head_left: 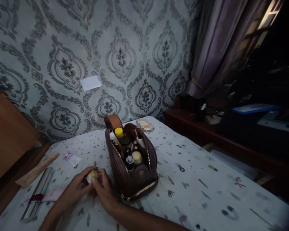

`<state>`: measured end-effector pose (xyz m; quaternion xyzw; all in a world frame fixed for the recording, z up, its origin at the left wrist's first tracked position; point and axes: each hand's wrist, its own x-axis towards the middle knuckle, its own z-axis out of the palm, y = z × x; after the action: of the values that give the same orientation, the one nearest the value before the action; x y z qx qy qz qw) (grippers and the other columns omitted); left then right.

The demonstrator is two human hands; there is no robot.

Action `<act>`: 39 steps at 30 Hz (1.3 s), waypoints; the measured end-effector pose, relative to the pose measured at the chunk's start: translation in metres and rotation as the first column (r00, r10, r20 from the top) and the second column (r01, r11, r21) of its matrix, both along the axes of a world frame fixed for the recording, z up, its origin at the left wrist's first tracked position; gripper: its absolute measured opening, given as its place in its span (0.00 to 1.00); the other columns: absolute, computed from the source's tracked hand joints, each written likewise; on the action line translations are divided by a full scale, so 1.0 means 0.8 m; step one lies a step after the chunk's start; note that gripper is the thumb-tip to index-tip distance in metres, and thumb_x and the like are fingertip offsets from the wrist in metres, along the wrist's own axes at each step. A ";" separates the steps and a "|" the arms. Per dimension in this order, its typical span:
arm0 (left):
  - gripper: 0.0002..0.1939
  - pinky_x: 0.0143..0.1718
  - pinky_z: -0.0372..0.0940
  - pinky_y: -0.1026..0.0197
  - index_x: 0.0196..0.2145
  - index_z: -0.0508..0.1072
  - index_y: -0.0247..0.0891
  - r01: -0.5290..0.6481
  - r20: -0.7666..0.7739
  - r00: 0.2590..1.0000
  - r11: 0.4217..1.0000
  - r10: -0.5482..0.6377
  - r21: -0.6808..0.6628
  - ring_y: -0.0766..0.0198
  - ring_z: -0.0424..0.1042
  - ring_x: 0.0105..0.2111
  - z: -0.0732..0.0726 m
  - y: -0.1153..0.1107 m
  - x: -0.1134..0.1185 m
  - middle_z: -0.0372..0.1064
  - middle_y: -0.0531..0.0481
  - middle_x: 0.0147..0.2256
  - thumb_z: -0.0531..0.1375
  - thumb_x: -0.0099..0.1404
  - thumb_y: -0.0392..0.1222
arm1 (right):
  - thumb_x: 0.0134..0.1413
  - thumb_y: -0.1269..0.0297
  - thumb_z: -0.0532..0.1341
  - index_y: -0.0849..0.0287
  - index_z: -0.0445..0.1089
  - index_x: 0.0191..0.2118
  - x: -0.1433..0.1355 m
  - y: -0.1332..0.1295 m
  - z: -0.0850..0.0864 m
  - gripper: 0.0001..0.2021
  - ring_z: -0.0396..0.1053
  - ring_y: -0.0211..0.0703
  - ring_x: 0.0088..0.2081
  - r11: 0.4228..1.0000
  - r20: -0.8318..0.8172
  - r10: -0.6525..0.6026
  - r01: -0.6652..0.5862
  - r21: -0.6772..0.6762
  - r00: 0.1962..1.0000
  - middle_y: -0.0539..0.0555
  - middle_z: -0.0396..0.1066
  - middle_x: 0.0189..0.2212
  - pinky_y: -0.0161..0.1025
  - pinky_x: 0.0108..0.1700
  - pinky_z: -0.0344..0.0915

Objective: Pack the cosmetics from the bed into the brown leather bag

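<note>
Both of my hands are together in front of the bag's left side. Between their fingertips is a small round jar (92, 176) with a pale yellow top; its lower part is hidden by the fingers. My left hand (80, 183) is closed around its left side, and my right hand (105, 190) grips it from the right. Just to the right stands a brown toiletry bag (118, 178), unzipped and wide at the top. Inside are several bottles and jars, among them a yellow-capped bottle (118, 132) and a cream-lidded jar (136, 157).
A silver tube (39, 189) with a dark red band lies at left, near a long tan strip (38, 169) and a small white-and-purple tube (72, 159). A patterned sheet (183, 199) covers the surface. Behind is a papered wall (125, 64); a dark red ledge (183, 123) runs along the right.
</note>
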<state>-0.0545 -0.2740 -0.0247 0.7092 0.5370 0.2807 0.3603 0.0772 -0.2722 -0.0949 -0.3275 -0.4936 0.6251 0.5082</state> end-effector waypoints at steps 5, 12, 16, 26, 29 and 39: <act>0.22 0.38 0.72 0.59 0.50 0.71 0.39 -0.028 -0.129 0.991 0.994 0.041 0.103 0.58 0.76 0.34 0.007 -0.001 0.021 0.77 0.50 0.36 0.59 0.59 0.47 | 0.58 0.54 0.57 0.51 0.62 0.48 0.008 -0.002 0.009 0.15 0.72 0.43 0.42 0.999 0.048 -0.017 0.019 -0.044 0.999 0.52 0.72 0.42 0.38 0.38 0.69; 0.23 0.46 0.71 0.55 0.52 0.70 0.39 -0.102 -0.247 0.955 0.966 0.162 0.238 0.54 0.78 0.43 -0.018 -0.002 0.011 0.77 0.45 0.46 0.58 0.60 0.48 | 0.60 0.55 0.56 0.50 0.64 0.53 0.010 -0.003 0.014 0.16 0.71 0.45 0.48 0.994 0.159 -0.035 0.051 -0.099 0.987 0.54 0.71 0.49 0.41 0.46 0.68; 0.26 0.52 0.70 0.52 0.56 0.68 0.39 -0.137 -0.258 0.941 0.942 0.221 0.306 0.50 0.74 0.52 -0.038 -0.006 0.003 0.73 0.42 0.54 0.57 0.62 0.51 | 0.60 0.57 0.55 0.52 0.65 0.53 0.012 -0.002 0.019 0.17 0.70 0.45 0.49 0.996 0.163 -0.058 0.069 -0.063 0.985 0.54 0.72 0.47 0.41 0.50 0.67; 0.28 0.49 0.72 0.50 0.57 0.65 0.39 -0.209 -0.274 0.906 0.903 0.324 0.376 0.49 0.75 0.51 -0.048 -0.015 0.006 0.73 0.40 0.54 0.57 0.59 0.48 | 0.56 0.59 0.61 0.49 0.68 0.46 0.010 -0.006 0.008 0.11 0.71 0.47 0.42 0.989 0.122 -0.147 0.142 0.048 0.982 0.50 0.73 0.38 0.43 0.47 0.68; 0.30 0.46 0.74 0.50 0.58 0.64 0.38 -0.260 -0.243 0.897 0.886 0.368 0.383 0.47 0.77 0.48 -0.053 -0.015 0.005 0.75 0.39 0.52 0.57 0.58 0.49 | 0.55 0.61 0.62 0.49 0.68 0.48 0.007 -0.008 0.003 0.14 0.71 0.48 0.45 0.982 0.109 -0.178 0.170 0.080 0.978 0.51 0.73 0.42 0.42 0.49 0.67; 0.26 0.43 0.74 0.50 0.58 0.67 0.41 -0.278 -0.241 0.891 0.882 0.385 0.382 0.48 0.78 0.42 -0.065 -0.017 0.001 0.79 0.44 0.41 0.54 0.63 0.50 | 0.55 0.64 0.61 0.53 0.66 0.53 0.021 -0.023 0.042 0.19 0.68 0.49 0.53 0.971 0.047 -0.163 0.151 0.187 0.986 0.55 0.71 0.50 0.47 0.57 0.63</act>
<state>-0.0535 -0.2880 -0.0769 0.6915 0.6452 0.3118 0.0908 0.0938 -0.2905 -0.0611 -0.3366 -0.5368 0.5247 0.5685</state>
